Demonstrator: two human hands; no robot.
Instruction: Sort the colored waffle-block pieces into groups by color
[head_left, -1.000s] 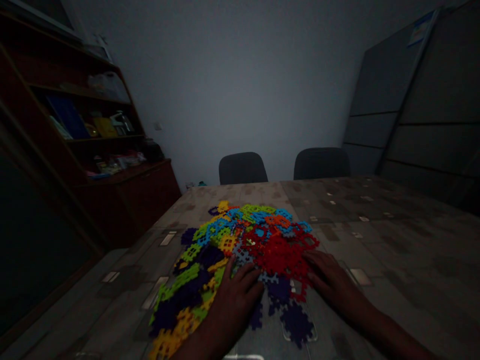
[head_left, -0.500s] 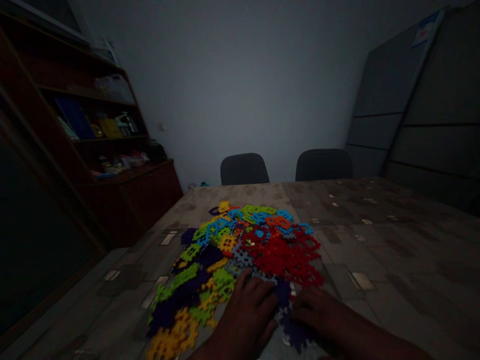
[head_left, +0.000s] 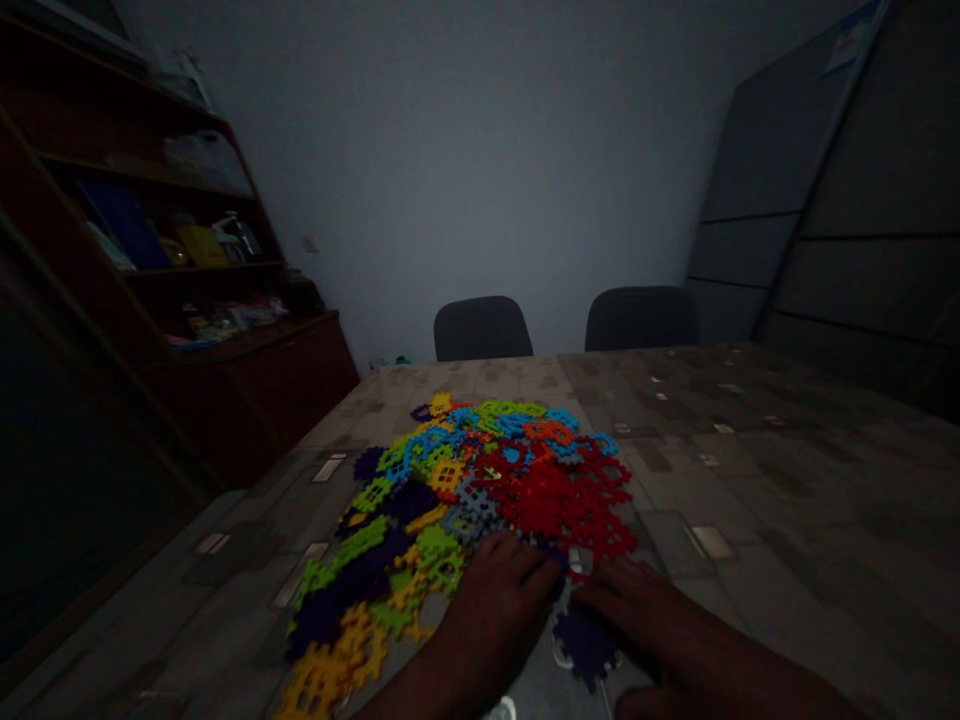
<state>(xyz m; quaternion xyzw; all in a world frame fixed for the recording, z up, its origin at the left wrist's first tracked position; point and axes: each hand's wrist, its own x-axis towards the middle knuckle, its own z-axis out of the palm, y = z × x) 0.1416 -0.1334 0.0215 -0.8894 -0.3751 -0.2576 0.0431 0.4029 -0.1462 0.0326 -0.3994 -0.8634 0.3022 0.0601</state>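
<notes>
Your left hand [head_left: 501, 600] rests with its fingers curled and close together at the near edge of the heap, reaching over a dark purple piece [head_left: 555, 554]. Your right hand [head_left: 637, 602] bends in from the other side, fingers bunched above a purple gear-edged piece [head_left: 586, 648] lying flat on the tabletop [head_left: 757, 540]; whether either hand pinches anything, you can't tell from here. The step in hand looks like handling these purple pieces at the heap's near side. The next move seems to call for a light grip on a toothed rim without dragging the red pieces [head_left: 559, 505] just beyond. You have wide room to the right; on the left, yellow pieces [head_left: 319, 680] lie near your forearm, so keep that elbow high.
</notes>
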